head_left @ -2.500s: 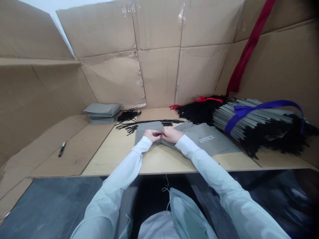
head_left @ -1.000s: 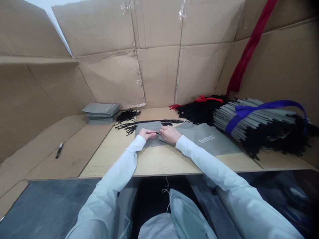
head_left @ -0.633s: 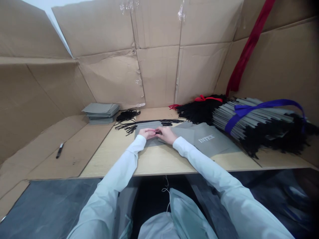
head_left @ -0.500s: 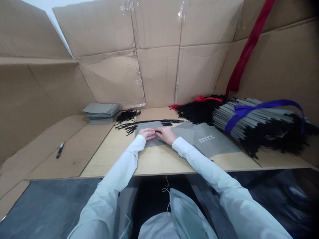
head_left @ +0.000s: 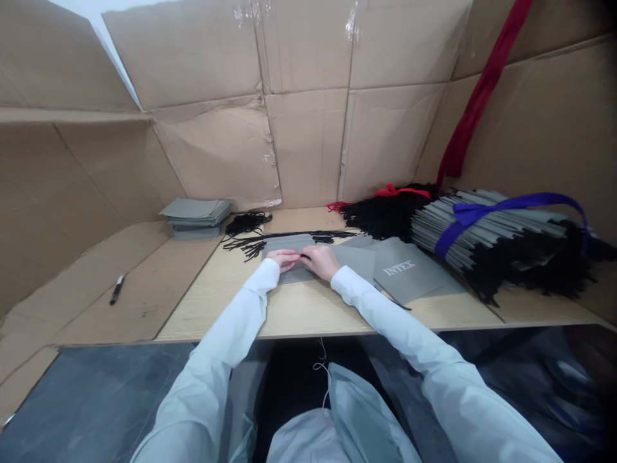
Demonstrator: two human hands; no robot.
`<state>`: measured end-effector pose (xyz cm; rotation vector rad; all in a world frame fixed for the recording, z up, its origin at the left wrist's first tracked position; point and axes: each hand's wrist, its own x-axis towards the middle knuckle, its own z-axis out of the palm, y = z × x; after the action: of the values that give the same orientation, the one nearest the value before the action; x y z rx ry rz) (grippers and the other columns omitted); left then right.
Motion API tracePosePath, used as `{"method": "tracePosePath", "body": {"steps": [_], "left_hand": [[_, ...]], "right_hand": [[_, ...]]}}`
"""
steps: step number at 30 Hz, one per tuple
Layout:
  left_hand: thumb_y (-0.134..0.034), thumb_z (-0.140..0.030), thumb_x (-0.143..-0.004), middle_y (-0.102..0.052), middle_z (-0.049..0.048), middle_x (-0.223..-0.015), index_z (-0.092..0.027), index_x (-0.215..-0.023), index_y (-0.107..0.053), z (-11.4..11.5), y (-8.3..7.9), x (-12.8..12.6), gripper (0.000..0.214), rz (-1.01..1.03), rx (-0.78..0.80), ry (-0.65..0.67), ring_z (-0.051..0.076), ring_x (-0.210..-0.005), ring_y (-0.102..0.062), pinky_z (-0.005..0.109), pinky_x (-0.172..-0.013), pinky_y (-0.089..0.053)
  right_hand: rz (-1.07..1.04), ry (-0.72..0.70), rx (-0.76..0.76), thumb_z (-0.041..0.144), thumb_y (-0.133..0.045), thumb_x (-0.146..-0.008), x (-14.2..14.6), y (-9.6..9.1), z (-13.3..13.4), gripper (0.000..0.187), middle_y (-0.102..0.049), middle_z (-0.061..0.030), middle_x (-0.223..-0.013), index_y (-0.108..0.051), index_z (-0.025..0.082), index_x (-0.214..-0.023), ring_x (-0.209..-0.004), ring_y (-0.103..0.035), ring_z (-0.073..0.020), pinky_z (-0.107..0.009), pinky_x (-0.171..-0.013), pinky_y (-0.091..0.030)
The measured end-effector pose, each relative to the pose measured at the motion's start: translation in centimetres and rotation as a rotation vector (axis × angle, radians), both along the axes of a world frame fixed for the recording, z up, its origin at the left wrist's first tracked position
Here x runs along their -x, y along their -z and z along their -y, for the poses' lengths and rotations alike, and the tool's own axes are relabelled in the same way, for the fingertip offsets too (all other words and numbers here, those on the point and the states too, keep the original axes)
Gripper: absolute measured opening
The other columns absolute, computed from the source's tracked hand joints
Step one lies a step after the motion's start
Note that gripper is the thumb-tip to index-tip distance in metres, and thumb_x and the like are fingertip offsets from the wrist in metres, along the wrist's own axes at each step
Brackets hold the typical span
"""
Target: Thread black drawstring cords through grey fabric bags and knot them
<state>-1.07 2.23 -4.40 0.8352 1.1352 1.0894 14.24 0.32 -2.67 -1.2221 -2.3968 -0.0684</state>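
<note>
A flat grey paper bag [head_left: 289,245] lies on the wooden table [head_left: 308,312] in front of me. My left hand [head_left: 284,260] and my right hand [head_left: 319,260] rest on it, fingertips meeting, both pinched on a thin black cord [head_left: 303,256] at the bag's middle. A second grey bag printed INTEX [head_left: 405,273] lies just right of my right hand. Loose black cords [head_left: 250,243] are spread on the table just beyond the bag.
A small stack of grey bags [head_left: 196,217] sits at the back left. A thick bundle of grey bags tied with blue ribbon [head_left: 491,226] fills the right. Black cord bundles with a red tie [head_left: 390,209] lie behind. A marker [head_left: 116,289] lies on cardboard at left. Cardboard walls surround everything.
Both hands stay pinched together on the bag. They have drifted slightly left and away from me, and the fingers have shifted a little on the cord.
</note>
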Motion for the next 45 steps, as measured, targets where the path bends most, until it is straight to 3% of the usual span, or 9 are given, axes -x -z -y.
{"method": "tracePosePath", "body": {"steps": [5,10,19,23,29,33,37,42,45], "left_hand": [[-0.069,-0.003,-0.046,-0.062,0.0061,-0.067,-0.01,-0.073,-0.058,-0.6,0.2,0.2,0.031,0.008,-0.027,0.102,0.011,-0.063,-0.058,0.024,-0.068,-0.046],[-0.071,-0.003,-0.042,-0.06,0.0055,-0.058,-0.008,-0.07,-0.056,-0.9,0.5,0.1,0.031,-0.041,-0.024,0.052,0.011,-0.055,-0.057,0.025,-0.065,-0.046],[-0.07,-0.003,-0.043,-0.061,0.0059,-0.06,-0.007,-0.069,-0.056,0.0,0.2,-0.1,0.029,-0.049,-0.03,0.031,0.012,-0.057,-0.058,0.026,-0.072,-0.046],[-0.067,-0.003,-0.049,-0.062,0.0071,-0.064,-0.006,-0.071,-0.057,-0.1,0.6,0.0,0.024,0.008,-0.039,0.07,0.012,-0.061,-0.059,0.025,-0.073,-0.047],[-0.061,-0.001,-0.056,-0.061,0.0083,-0.063,-0.006,-0.07,-0.056,-0.4,0.9,-0.3,0.016,0.08,-0.026,0.027,0.015,-0.065,-0.059,0.028,-0.072,-0.048],[-0.062,-0.013,-0.059,-0.061,0.0095,-0.067,-0.007,-0.069,-0.056,-0.5,0.7,-0.5,0.013,0.119,-0.006,-0.028,0.016,-0.069,-0.059,0.028,-0.073,-0.047],[-0.06,-0.03,-0.061,-0.06,0.0113,-0.067,-0.007,-0.066,-0.057,-0.5,0.5,-0.6,0.023,0.14,0.075,-0.023,0.018,-0.069,-0.059,0.03,-0.072,-0.047],[-0.067,-0.005,-0.048,-0.062,0.008,-0.068,-0.008,-0.07,-0.058,0.1,0.8,-0.8,0.024,0.064,-0.112,0.021,0.015,-0.067,-0.059,0.03,-0.076,-0.045],[-0.066,-0.003,-0.049,-0.062,0.0072,-0.064,-0.006,-0.068,-0.058,0.3,0.9,-1.0,0.021,0.041,-0.162,-0.005,0.014,-0.063,-0.059,0.031,-0.076,-0.045]], "right_hand": [[-0.115,-0.038,0.06,0.033,-0.044,-0.075,-0.4,0.4,-1.0,0.023,-0.062,-0.0023,-0.082,-0.06,0.022,-0.089,-0.075,-0.054,-0.0115,-0.02,-0.067,-0.035],[-0.11,-0.052,0.047,0.033,-0.048,-0.072,-0.6,0.7,-1.7,0.021,-0.061,-0.0039,-0.078,-0.062,0.018,-0.077,-0.078,-0.052,-0.0126,-0.021,-0.069,-0.035],[-0.088,-0.14,0.027,0.028,-0.052,-0.07,-0.8,0.8,-1.6,0.019,-0.06,-0.0038,-0.077,-0.059,0.017,-0.083,-0.08,-0.049,-0.0136,-0.026,-0.076,-0.031],[-0.056,-0.085,0.035,0.03,-0.053,-0.069,-0.8,0.7,-1.2,0.029,-0.06,-0.0041,-0.085,-0.055,0.018,-0.096,-0.086,-0.048,-0.0147,-0.026,-0.075,-0.032],[-0.026,0.007,0.019,0.035,-0.048,-0.073,-0.8,0.8,-1.1,0.024,-0.061,-0.0029,-0.082,-0.058,0.02,-0.09,-0.081,-0.05,-0.014,-0.024,-0.071,-0.034],[-0.067,0.002,0.009,0.034,-0.049,-0.072,-0.6,0.9,-1.0,0.027,-0.061,-0.0021,-0.081,-0.054,0.021,-0.095,-0.078,-0.052,-0.0129,-0.023,-0.07,-0.035],[-0.076,0.016,0.006,0.033,-0.05,-0.072,-0.4,1.0,-0.8,0.031,-0.061,-0.0029,-0.082,-0.05,0.021,-0.101,-0.078,-0.054,-0.0133,-0.023,-0.07,-0.035],[-0.026,0.037,-0.003,0.032,-0.048,-0.073,-0.4,0.7,-0.6,0.03,-0.061,-0.0027,-0.082,-0.048,0.021,-0.101,-0.08,-0.054,-0.0146,-0.025,-0.072,-0.034],[0.024,0.055,0.015,0.035,-0.047,-0.074,-0.4,0.5,-0.3,0.032,-0.061,-0.004,-0.084,-0.048,0.021,-0.102,-0.082,-0.053,-0.0151,-0.025,-0.072,-0.034]]}}
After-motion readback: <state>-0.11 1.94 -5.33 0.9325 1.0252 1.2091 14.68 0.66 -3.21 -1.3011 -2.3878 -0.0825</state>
